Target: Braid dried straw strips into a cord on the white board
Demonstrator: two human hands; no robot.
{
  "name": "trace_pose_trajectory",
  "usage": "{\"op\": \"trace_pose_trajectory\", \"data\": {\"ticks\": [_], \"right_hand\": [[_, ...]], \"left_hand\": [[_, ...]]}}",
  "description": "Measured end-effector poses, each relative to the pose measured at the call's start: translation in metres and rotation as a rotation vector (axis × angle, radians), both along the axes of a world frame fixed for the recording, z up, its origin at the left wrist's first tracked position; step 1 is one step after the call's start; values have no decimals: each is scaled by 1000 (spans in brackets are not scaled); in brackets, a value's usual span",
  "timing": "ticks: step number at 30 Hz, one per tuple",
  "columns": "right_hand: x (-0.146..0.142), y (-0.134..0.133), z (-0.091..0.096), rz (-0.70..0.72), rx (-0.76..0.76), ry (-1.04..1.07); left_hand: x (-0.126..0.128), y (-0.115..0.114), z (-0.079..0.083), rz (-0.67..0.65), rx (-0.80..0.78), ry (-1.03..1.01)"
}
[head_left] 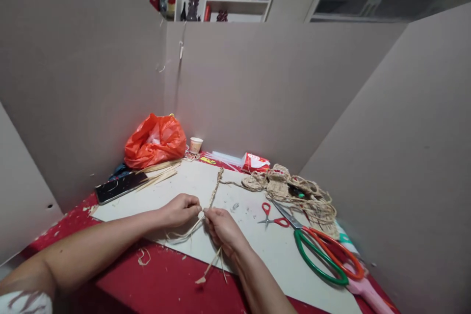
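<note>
My left hand point(180, 210) and my right hand point(222, 228) meet over a white board point(250, 235), both pinched on pale straw strands. A braided straw cord point(216, 187) runs from my fingertips away toward the back of the board. Loose straw ends point(211, 266) hang below my right hand, and more strands point(184, 234) trail under my left.
Small red scissors point(271, 216) and large green-and-orange scissors point(324, 252) lie right of my hands. Woven straw pieces point(294, 191) pile at the right. An orange plastic bag point(155, 140), a paper cup point(196, 144), a phone point(119, 186) and a straw bundle point(160, 172) sit at the back left. Grey partitions surround the red table point(165, 279).
</note>
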State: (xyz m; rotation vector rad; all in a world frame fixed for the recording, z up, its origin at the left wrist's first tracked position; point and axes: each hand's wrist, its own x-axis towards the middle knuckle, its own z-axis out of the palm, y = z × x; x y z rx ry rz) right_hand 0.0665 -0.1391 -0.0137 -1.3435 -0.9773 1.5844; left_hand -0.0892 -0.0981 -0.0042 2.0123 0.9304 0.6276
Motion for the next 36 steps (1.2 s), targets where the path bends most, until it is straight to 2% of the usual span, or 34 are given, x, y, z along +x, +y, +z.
{"op": "trace_pose_trajectory", "data": {"ticks": [4, 9, 13, 18, 21, 23, 25, 27, 29, 31, 33, 35, 36], "right_hand": [[-5, -5, 3, -48, 16, 37], [-10, -8, 3, -92, 8, 138], [-16, -11, 0, -131, -4, 188], [-17, -14, -2, -157, -15, 199], [-14, -16, -3, -172, -18, 196], [-11, -17, -3, -162, -15, 202], [-9, -17, -3, -145, -9, 213], [-7, -17, -3, -127, -4, 217], [-5, -17, -4, -109, -1, 211], [-4, -16, -5, -87, 2, 196], [-3, -16, -6, -57, 6, 175], [-3, -16, -6, -23, 5, 151], [-3, -16, -6, -9, 4, 138]], "left_hand": [[1, -16, 4, 38, 160, 84], [4, -33, 6, -43, 632, 509], [6, -39, 6, -131, 749, 666], [5, -44, 5, -230, 803, 573], [2, -41, 4, -310, 869, 369], [-2, -34, 5, -260, 871, 184], [-4, -25, 7, -65, 783, 10], [-3, -17, 9, 153, 610, -110], [0, -12, 10, 227, 360, -170], [4, -11, 9, 151, 20, -206], [7, -11, 7, 20, -329, -222], [8, -11, 4, -83, -529, -219], [8, -11, 3, -106, -544, -218]]}}
